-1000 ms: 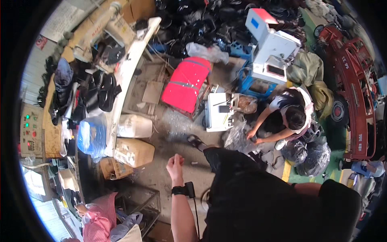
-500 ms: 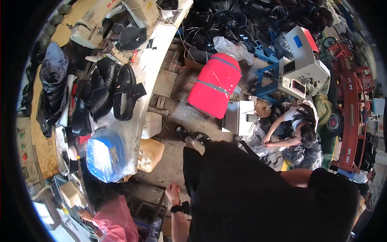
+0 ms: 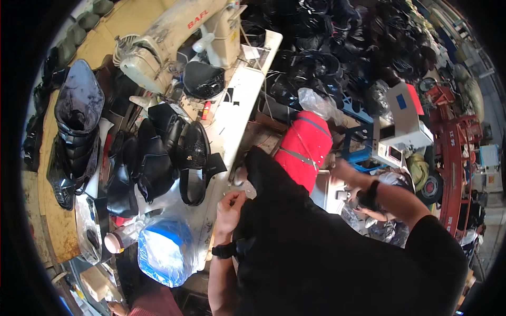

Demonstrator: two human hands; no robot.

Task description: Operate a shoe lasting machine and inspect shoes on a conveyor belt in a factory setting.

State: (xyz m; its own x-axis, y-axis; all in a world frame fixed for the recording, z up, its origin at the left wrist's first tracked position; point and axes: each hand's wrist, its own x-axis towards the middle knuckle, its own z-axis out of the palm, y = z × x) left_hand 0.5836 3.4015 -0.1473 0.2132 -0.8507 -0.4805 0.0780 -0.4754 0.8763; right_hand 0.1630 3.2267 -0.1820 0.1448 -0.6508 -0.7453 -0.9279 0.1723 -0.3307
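Note:
My left hand [image 3: 230, 209] is curled closed beside the white table's edge, with nothing visible in its fingers. A dark band circles each of my wrists. My right hand [image 3: 342, 171] is smeared by motion near the red padded seat [image 3: 308, 142], and its fingers cannot be made out. On the white table [image 3: 240, 113], left of my left hand, lie a black shoe [image 3: 193, 163] with a textured upper and several black leather shoe pieces [image 3: 154, 171]. Closer to me sits a round blue-and-white bundle in clear plastic [image 3: 166, 250].
A cream sewing machine [image 3: 174, 47] stands at the far left, with a black shoe upper [image 3: 204, 80] by it. Black shiny goods [image 3: 311, 58] are heaped at the back. A white machine [image 3: 403, 113] stands right, near a crouching person [image 3: 392, 181] and a red vehicle [image 3: 453, 152].
I have moved closer to the table and red seat. My left hand has risen beside the table edge. My right forearm has come into view, reaching forward. The near-left person is now mostly hidden.

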